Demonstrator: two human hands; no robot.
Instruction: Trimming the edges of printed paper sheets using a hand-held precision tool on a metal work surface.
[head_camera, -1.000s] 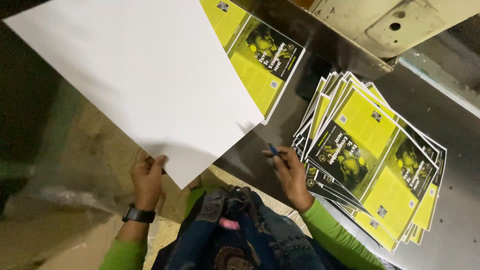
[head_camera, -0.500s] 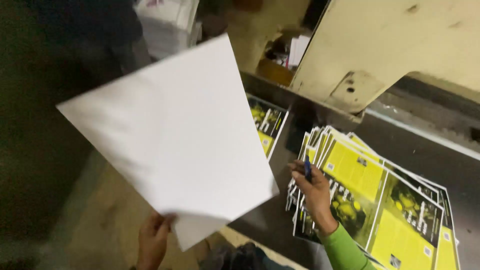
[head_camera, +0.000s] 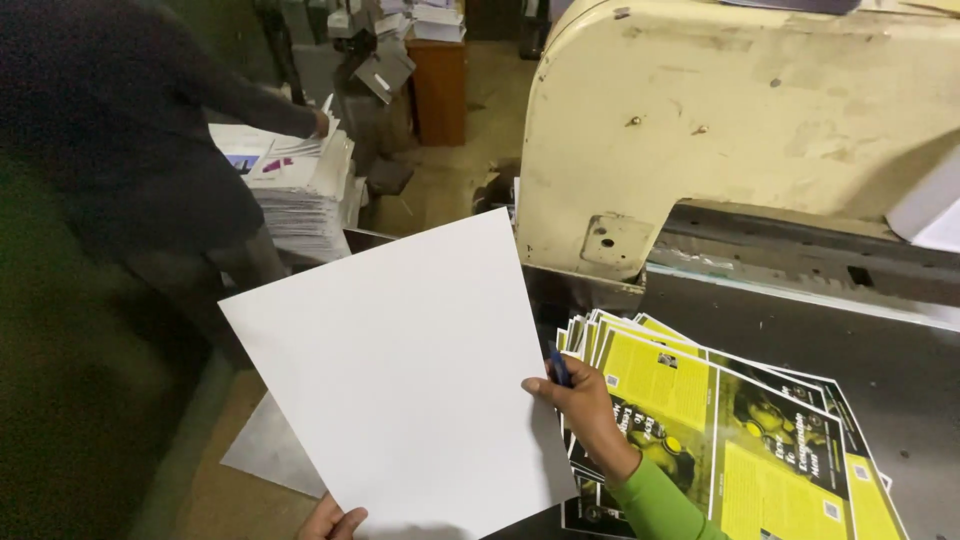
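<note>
Left hand (head_camera: 335, 522) pinches the big white sheet (head_camera: 400, 380) at its bottom edge; right hand (head_camera: 585, 405) grips a blue pen (head_camera: 558, 365), touching the sheet beside fanned yellow flyers (head_camera: 730, 440) on the counter (head_camera: 880, 350).

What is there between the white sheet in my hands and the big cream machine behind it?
In the head view, only bare dark table lies between the white sheet and the cream machine; the yellow printed sheets lie further right.

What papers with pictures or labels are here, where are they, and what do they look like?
Blank white sheet: held up by the left hand at its bottom edge and the right hand, rectangular, plain.
Printed sheets: fanned on the dark machine table at right, yellow and black rectangles.
Paper stack: upper left, white, under another person's hand.
</note>
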